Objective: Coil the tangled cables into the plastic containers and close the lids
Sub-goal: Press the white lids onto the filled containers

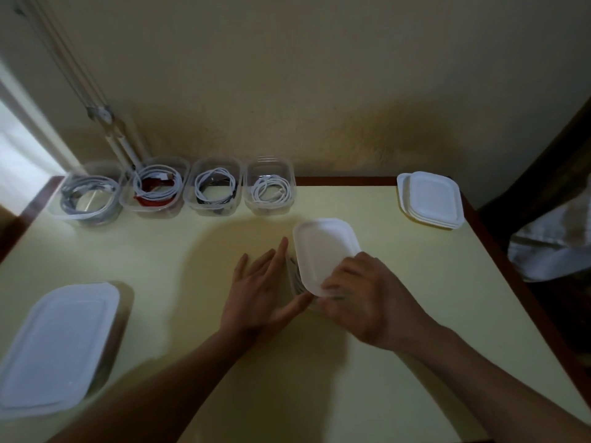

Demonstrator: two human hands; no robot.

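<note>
A white lid [323, 251] lies tilted over a small clear container [295, 279] in the middle of the table, with cable showing under its left edge. My right hand [361, 298] grips the lid's near corner. My left hand [259, 286] rests with straight fingers against the container's left side. Along the back edge stand several open clear containers, each with a coiled cable: grey [86, 199], white and red [156, 187], white and black [213, 189], white [271, 190].
A stack of white lids [431, 201] sits at the back right corner. A large lidded container [54, 346] stands at the near left. The pale yellow table [179, 251] has a dark wooden edge on the right, with cloth [553, 244] beyond it.
</note>
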